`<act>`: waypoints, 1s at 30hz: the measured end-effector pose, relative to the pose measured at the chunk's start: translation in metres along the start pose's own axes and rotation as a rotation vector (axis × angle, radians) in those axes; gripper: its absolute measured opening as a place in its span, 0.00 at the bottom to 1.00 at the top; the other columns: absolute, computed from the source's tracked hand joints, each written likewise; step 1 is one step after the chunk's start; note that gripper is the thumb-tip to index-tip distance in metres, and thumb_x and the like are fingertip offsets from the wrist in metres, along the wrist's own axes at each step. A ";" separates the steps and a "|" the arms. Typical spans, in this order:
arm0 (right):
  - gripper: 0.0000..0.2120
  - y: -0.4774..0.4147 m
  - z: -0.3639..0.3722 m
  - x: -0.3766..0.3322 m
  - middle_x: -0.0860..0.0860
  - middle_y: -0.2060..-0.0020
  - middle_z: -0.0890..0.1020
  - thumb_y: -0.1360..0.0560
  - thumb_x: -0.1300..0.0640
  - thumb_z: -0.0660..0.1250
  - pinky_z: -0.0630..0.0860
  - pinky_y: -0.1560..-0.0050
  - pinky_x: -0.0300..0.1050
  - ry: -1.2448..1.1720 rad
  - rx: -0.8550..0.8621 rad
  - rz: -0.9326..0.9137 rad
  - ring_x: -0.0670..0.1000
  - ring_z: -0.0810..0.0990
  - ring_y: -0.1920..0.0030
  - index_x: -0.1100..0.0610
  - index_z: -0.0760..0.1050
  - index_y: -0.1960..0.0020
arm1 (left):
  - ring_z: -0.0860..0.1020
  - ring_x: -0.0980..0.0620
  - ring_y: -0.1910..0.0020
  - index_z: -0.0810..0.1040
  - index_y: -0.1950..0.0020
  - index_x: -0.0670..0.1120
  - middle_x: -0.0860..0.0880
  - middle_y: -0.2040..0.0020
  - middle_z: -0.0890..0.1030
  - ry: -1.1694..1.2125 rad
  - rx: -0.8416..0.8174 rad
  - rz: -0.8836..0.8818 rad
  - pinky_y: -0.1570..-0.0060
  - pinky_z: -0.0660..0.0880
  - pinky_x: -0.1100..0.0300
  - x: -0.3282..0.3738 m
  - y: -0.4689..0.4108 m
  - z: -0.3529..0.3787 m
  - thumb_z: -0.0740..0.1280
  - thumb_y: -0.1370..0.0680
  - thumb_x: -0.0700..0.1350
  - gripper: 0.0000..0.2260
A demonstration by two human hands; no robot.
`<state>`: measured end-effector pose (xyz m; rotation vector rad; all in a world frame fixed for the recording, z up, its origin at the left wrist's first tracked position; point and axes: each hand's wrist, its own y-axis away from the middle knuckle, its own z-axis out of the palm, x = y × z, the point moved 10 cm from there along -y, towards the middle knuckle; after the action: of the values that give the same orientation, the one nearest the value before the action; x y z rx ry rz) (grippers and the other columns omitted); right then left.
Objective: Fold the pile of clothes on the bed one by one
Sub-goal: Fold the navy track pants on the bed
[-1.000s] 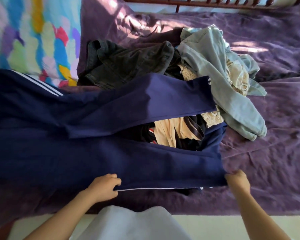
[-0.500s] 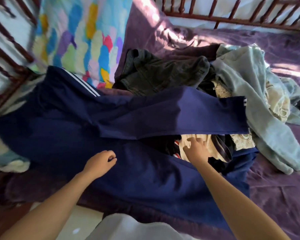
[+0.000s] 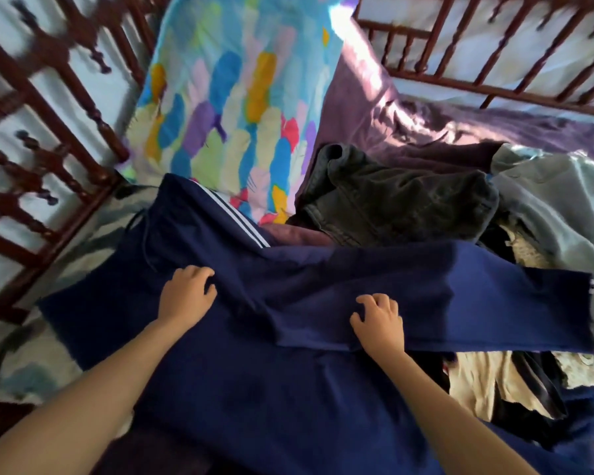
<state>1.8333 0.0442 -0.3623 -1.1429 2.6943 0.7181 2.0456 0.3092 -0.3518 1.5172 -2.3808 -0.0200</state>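
The navy pants (image 3: 254,389) lie spread across the bed (image 3: 460,132), one leg draped over the pile (image 3: 408,200); they look soft and limp (likely to sag wherever unsupported), so are best taken at waistband and hems. The left hand (image 3: 186,298) grips a ridge of cloth near the crotch; the right hand (image 3: 378,322) sets bent fingertips on the upper leg, grip unclear.

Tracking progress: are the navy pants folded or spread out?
Spread out: the navy pants lie open, legs apart, left hand and right hand on them.
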 end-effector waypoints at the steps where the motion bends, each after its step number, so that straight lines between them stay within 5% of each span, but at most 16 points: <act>1: 0.19 -0.007 0.005 -0.017 0.52 0.33 0.66 0.21 0.53 0.58 0.65 0.36 0.48 0.008 -0.001 0.004 0.54 0.61 0.32 0.54 0.65 0.31 | 0.72 0.41 0.42 0.76 0.38 0.42 0.43 0.40 0.76 -0.025 0.008 0.036 0.49 0.71 0.48 -0.005 -0.022 -0.006 0.65 0.24 0.43 0.14; 6: 0.20 -0.041 0.032 -0.085 0.51 0.32 0.65 0.21 0.53 0.57 0.65 0.36 0.48 0.002 -0.046 0.033 0.54 0.61 0.31 0.52 0.63 0.30 | 0.72 0.35 0.42 0.76 0.38 0.38 0.37 0.40 0.76 -0.149 0.037 0.249 0.50 0.71 0.43 -0.009 -0.126 -0.029 0.69 0.29 0.37 0.19; 12: 0.21 -0.068 0.051 -0.120 0.49 0.32 0.65 0.21 0.51 0.58 0.64 0.36 0.46 -0.007 -0.083 0.076 0.52 0.61 0.31 0.51 0.63 0.29 | 0.53 0.46 0.26 0.57 0.25 0.50 0.49 0.25 0.59 -0.549 -0.178 0.439 0.31 0.52 0.45 0.007 -0.203 0.006 0.59 0.22 0.44 0.25; 14: 0.21 -0.074 0.054 -0.121 0.49 0.32 0.65 0.21 0.51 0.58 0.63 0.36 0.45 0.000 -0.085 0.080 0.52 0.60 0.31 0.51 0.62 0.29 | 0.56 0.48 0.26 0.58 0.26 0.51 0.49 0.26 0.62 -0.573 -0.230 0.429 0.30 0.50 0.44 0.006 -0.216 0.014 0.57 0.20 0.46 0.23; 17: 0.20 -0.077 0.054 -0.110 0.48 0.33 0.65 0.21 0.51 0.58 0.63 0.36 0.44 0.015 -0.068 0.107 0.51 0.61 0.31 0.51 0.64 0.30 | 0.71 0.49 0.37 0.71 0.36 0.49 0.48 0.38 0.76 -0.531 -0.176 0.446 0.33 0.56 0.51 0.010 -0.236 0.002 0.56 0.20 0.47 0.13; 20: 0.19 -0.075 0.046 -0.082 0.49 0.34 0.67 0.21 0.53 0.58 0.64 0.37 0.45 0.026 -0.016 0.195 0.52 0.62 0.32 0.53 0.66 0.31 | 0.75 0.42 0.45 0.78 0.47 0.43 0.40 0.48 0.80 -0.314 0.067 0.351 0.41 0.62 0.51 -0.012 -0.267 -0.050 0.62 0.22 0.46 0.10; 25: 0.20 -0.063 0.039 -0.036 0.52 0.32 0.66 0.22 0.53 0.59 0.62 0.36 0.49 0.127 0.033 0.327 0.54 0.60 0.30 0.53 0.66 0.30 | 0.68 0.34 0.39 0.74 0.39 0.37 0.31 0.40 0.71 -0.201 0.153 0.150 0.41 0.62 0.41 -0.049 -0.266 -0.072 0.65 0.24 0.42 0.15; 30: 0.25 -0.028 0.049 0.016 0.53 0.26 0.57 0.21 0.51 0.56 0.59 0.31 0.50 0.191 -0.056 0.452 0.54 0.54 0.26 0.50 0.56 0.25 | 0.74 0.31 0.42 0.77 0.41 0.39 0.31 0.40 0.74 -0.197 0.080 0.376 0.48 0.70 0.34 0.011 -0.166 -0.001 0.71 0.34 0.43 0.22</act>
<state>1.8380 0.0402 -0.4210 -0.6366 3.1576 0.7772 2.1880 0.2269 -0.3776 1.1197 -2.8203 0.0124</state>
